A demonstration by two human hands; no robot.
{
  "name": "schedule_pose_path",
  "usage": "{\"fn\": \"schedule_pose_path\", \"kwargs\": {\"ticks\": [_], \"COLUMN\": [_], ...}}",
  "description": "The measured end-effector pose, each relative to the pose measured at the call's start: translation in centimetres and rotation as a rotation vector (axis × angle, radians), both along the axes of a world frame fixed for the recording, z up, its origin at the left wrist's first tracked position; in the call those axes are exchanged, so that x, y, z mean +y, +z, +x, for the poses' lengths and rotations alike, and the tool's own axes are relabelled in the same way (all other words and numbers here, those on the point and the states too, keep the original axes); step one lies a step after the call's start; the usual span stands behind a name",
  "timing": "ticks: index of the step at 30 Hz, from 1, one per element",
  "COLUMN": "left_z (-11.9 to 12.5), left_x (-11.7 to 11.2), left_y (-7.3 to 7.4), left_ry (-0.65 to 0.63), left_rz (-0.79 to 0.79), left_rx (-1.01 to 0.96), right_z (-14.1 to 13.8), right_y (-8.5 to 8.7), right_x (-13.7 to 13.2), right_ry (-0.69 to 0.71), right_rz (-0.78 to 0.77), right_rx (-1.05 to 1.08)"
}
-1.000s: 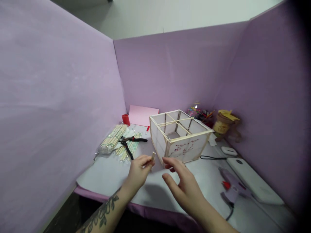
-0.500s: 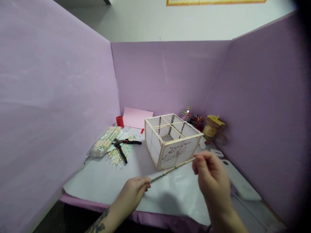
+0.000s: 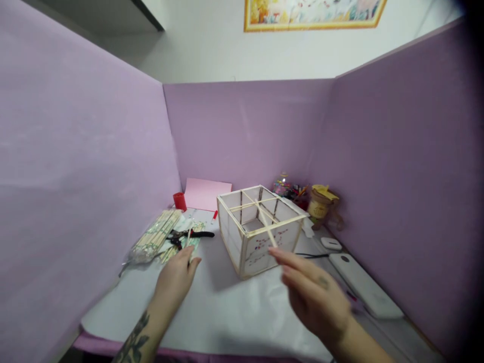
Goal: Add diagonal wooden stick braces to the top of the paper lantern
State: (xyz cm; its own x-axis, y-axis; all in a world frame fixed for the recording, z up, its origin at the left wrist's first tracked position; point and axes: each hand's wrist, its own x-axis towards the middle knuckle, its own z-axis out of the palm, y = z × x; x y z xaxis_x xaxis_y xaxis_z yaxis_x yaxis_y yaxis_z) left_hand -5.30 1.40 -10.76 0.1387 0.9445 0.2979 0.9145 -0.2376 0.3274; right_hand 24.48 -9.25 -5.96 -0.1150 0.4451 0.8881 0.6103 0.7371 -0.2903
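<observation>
My right hand pinches a bare wooden chopstick, raised in front of the box frame. My left hand, nearer the pliers, is closed on a thin pale stick-like piece; whether it is a chopstick or its wrapper I cannot tell. Between and beyond the hands stands a box frame of wooden sticks with white panels, an open top crossed by sticks, and red blossom marks on its front. Black-handled pliers lie over wrapped chopsticks, partly behind my left hand.
A clear bag of wrapped chopsticks lies at left. Behind are a red cup and a pink sheet. A yellow-brown container and a long white device line the right. Purple panels enclose three sides.
My hands have moved apart from one long piece stretched between them. The right now holds a bare chopstick; the left has gone forward and left toward the pliers. The view has tilted up.
</observation>
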Motion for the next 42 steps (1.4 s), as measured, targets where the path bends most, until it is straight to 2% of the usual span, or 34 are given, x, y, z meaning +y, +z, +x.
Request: {"fn": "schedule_pose_path", "kwargs": {"ticks": [3, 6, 11, 19, 24, 34, 42], "left_z": [1.4, 2.5, 3.8, 3.4, 3.0, 2.9, 2.9], "left_x": [-0.7, -1.6, -2.2, -2.6, -2.8, -2.8, -3.0], "left_y": [0.1, 0.5, 0.6, -2.3, -3.3, -3.9, -3.8], "left_ry": [-0.157, -0.267, -0.339, -0.365, -0.361, -0.356, -0.358], "left_rz": [0.097, 0.167, 0.241, 0.224, 0.199, 0.159, 0.137], "left_rx": [-0.131, -0.212, -0.29, -0.307, -0.297, -0.302, -0.299], "right_z": [-2.2, -3.6, -4.9, -5.5, -5.5, -5.5, -5.5], "right_y": [-0.7, -1.0, -0.7, -1.2, -1.7, -1.5, -1.4], "right_x": [2.6, 2.8, 3.1, 3.9, 3.9, 3.7, 3.5], "right_ry": [0.034, -0.016, -0.074, -0.088, -0.058, -0.053, -0.047], "right_rz": [0.148, 0.174, 0.173, 0.235, 0.228, 0.203, 0.186], "right_rx": [-0.221, -0.195, -0.133, -0.112, -0.11, -0.097, -0.081]}}
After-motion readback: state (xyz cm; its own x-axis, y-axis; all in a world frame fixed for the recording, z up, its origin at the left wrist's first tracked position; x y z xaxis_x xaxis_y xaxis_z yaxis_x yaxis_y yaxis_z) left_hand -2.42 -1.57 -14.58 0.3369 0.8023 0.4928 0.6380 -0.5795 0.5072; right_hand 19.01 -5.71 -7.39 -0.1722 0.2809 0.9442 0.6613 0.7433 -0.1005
